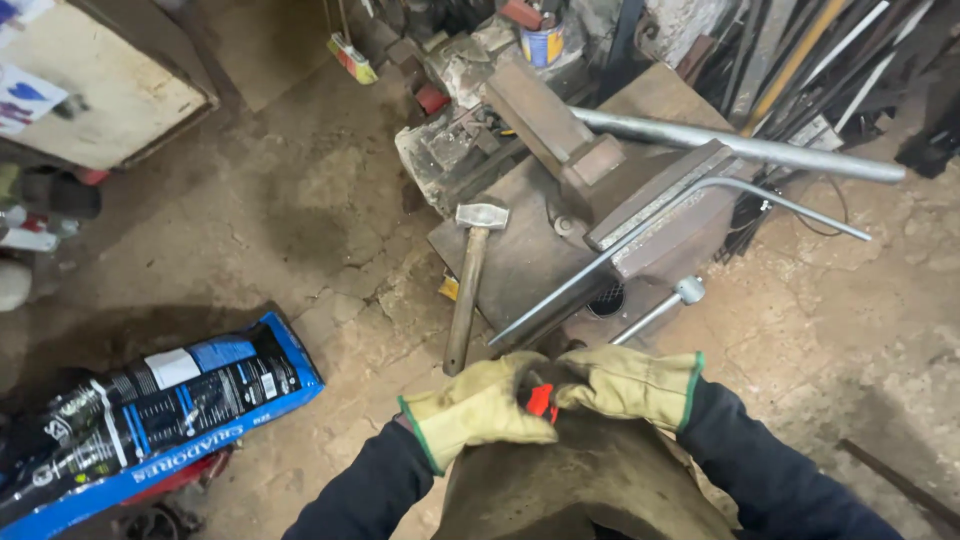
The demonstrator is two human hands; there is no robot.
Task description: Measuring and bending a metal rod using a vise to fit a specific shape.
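your left hand and right hand, both gloved, pinch a small red tool between them at 6 o'clock — over the dark apron. at 12 the hammer overhangs the workbench edge; bent rod beyond. bare floor lies open toward 10 o'clock.

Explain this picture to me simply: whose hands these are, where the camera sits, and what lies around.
There is no machine here: a person works with two gloved hands, filmed by a camera worn on their head, looking down. The left hand and right hand meet on a small red object; what it is cannot be told. Ahead stands a heavy metal vise clamping a bent steel rod. A hammer lies on the workbench. A blue bag lies on the concrete floor to the left.
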